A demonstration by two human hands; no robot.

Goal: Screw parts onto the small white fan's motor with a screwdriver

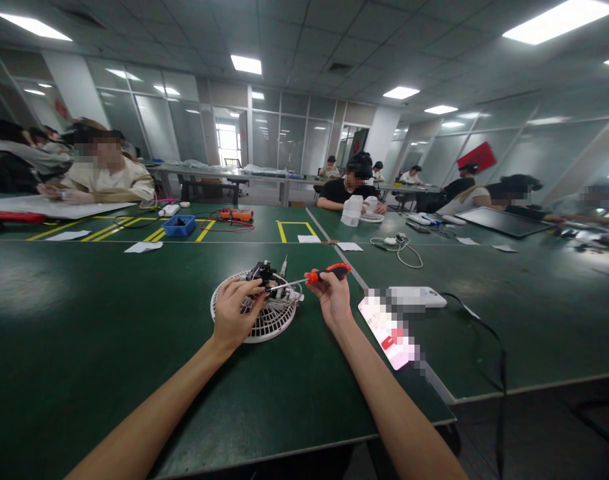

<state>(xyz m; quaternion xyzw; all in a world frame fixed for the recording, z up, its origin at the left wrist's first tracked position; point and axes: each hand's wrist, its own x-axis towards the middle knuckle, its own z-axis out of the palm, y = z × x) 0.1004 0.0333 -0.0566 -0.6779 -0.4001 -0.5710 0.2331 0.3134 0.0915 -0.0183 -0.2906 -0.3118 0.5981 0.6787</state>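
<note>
A small white fan grille lies flat on the green table in front of me. On top of it sits a black motor part with loose wires. My left hand is closed around this part and holds it steady. My right hand grips a screwdriver with a red and black handle. Its metal shaft points left into the motor part. A second thin tool stands up just behind the grille.
A phone and a white power bank with a black cable lie right of my hand. Farther off are a blue tray, an orange meter, white fan parts and several seated people at the table.
</note>
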